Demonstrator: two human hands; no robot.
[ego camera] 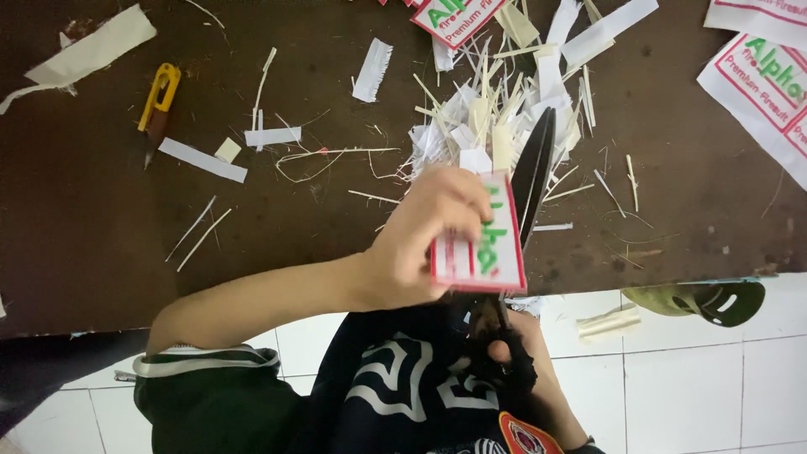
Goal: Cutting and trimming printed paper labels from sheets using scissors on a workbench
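My left hand holds a small white paper label with a red border and green lettering, pinched at its left side. My right hand sits lower, over my dark patterned clothing, gripping the black handles of a pair of scissors. The long dark blades point up and away from me, running along the label's right edge. Just beyond the blade tips lies a heap of white paper trimmings on the dark brown board.
A yellow thread snipper lies at the left. More printed labels sit at the top and right edge. Paper strips are scattered about. An olive green sandal rests on the white tiled floor.
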